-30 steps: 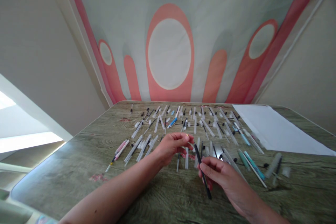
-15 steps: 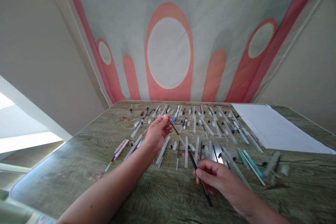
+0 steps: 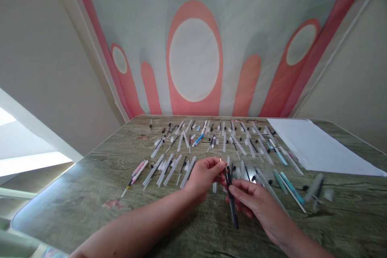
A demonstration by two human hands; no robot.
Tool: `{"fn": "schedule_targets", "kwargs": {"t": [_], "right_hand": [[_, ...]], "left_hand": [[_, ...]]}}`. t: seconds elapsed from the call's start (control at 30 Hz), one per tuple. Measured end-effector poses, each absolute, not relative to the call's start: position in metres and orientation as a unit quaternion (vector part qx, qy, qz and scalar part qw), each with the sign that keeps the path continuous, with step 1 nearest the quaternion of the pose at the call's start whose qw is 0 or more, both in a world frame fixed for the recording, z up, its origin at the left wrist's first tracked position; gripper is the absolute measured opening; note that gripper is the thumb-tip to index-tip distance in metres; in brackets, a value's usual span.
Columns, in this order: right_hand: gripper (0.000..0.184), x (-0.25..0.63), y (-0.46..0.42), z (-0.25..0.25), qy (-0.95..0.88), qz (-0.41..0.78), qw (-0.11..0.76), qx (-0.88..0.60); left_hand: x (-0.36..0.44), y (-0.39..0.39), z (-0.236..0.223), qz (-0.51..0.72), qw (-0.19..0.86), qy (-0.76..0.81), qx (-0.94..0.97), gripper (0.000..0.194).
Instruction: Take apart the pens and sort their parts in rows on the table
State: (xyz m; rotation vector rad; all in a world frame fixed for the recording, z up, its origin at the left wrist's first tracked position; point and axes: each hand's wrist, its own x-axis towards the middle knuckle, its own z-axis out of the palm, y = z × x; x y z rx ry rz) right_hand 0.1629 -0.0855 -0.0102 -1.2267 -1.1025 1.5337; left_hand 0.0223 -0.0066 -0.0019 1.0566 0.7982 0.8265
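Note:
Over the near middle of the table, my right hand (image 3: 252,197) is closed around a black pen barrel (image 3: 233,209) that tilts, its lower end toward me. My left hand (image 3: 207,175) pinches the top of a thin dark pen refill (image 3: 225,174) at the barrel's upper end. Refill and barrel lie close together and nearly in line; whether the refill is beside or inside the barrel I cannot tell. Behind both hands lie rows of clear pen barrels (image 3: 154,169), dark refills and small black caps. A blue pen (image 3: 198,140) is further back.
White paper (image 3: 320,147) covers the table's back right. Teal pens (image 3: 292,188) lie to the right, pink pens (image 3: 139,172) to the left. The wood-patterned table (image 3: 75,201) meets a wall with a pink-and-green hanging (image 3: 236,16).
My left hand has come right and toward me with the refill, and now meets the black barrel. The barrel in my right hand is more upright. Pens behind the left arm are uncovered.

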Motion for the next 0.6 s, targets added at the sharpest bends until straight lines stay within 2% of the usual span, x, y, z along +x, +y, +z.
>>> {"fn": "schedule_targets", "kwargs": {"t": [0.3, 0.4, 0.6], "right_hand": [[0.028, 0.163, -0.083, -0.013, -0.409, 0.608, 0.458, -0.503], [0.028, 0.164, -0.082, -0.013, -0.407, 0.595, 0.478, -0.502], [0.029, 0.165, -0.082, -0.014, -0.449, 0.568, 0.436, -0.534]], "left_hand": [[0.019, -0.008, 0.004, 0.406, 0.716, 0.351, 0.447, 0.035], [0.018, -0.011, 0.002, 0.369, 0.723, 0.358, 0.462, 0.033], [0.019, -0.018, -0.007, 0.3, 0.731, 0.36, 0.495, 0.032]]}}
